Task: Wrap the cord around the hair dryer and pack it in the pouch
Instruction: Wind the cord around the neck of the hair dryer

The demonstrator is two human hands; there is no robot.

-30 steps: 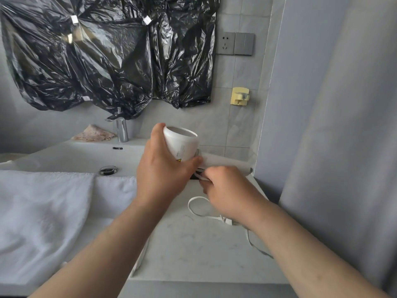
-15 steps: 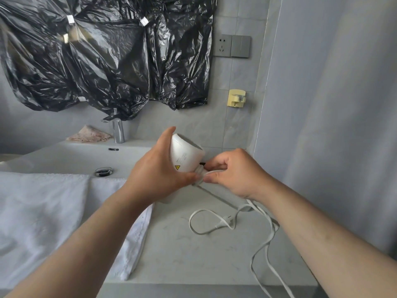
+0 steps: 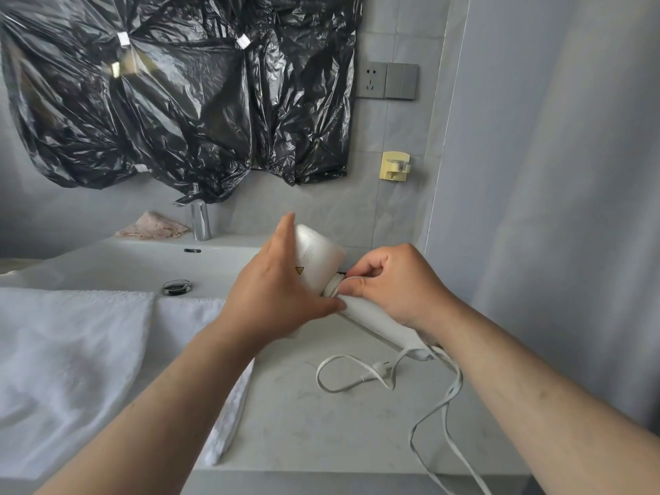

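Above the far right corner of the counter (image 3: pixel 293 430), beside the towel (image 3: pixel 71 369) draped over its left half, the white hair dryer (image 3: pixel 318 255) is held off the surface, barrel up and handle slanting toward the right edge. The left hand (image 3: pixel 278 291) clasps the barrel, thumb across the neck. The right hand (image 3: pixel 396 284), fingers curled, pinches the cord (image 3: pixel 458 385) at the neck. Slack and plug (image 3: pixel 382 369) lie toward the front right edge. The dryer is probably light, rigid and smooth, so hold it by the barrel; the limp, springy cord needs tension. No pouch is visible.
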